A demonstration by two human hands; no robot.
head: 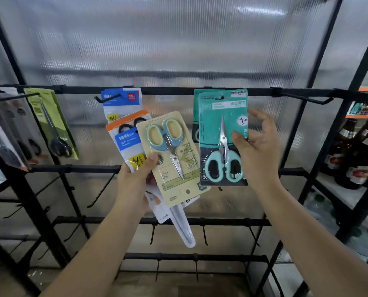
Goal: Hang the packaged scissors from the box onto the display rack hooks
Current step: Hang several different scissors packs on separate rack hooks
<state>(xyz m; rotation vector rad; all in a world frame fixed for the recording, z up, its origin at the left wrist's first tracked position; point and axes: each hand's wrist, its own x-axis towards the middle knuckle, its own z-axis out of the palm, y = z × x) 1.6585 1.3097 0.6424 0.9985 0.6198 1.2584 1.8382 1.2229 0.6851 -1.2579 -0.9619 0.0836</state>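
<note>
My left hand grips a fan of scissor packs. The front one is a beige pack with blue-and-yellow scissors, an orange-topped pack lies behind it, and a white pack points down below. My right hand pinches the right edge of a teal pack with mint-handled scissors, whose top sits at the upper bar of the black rack. Another teal pack hangs right behind it. A blue-and-white pack hangs on a hook to the left, and a green pack hangs further left.
Grey packs hang at the far left. A bare hook juts from the upper bar on the right. Lower bars carry several bare hooks. Brown bottles stand on a shelf at the right.
</note>
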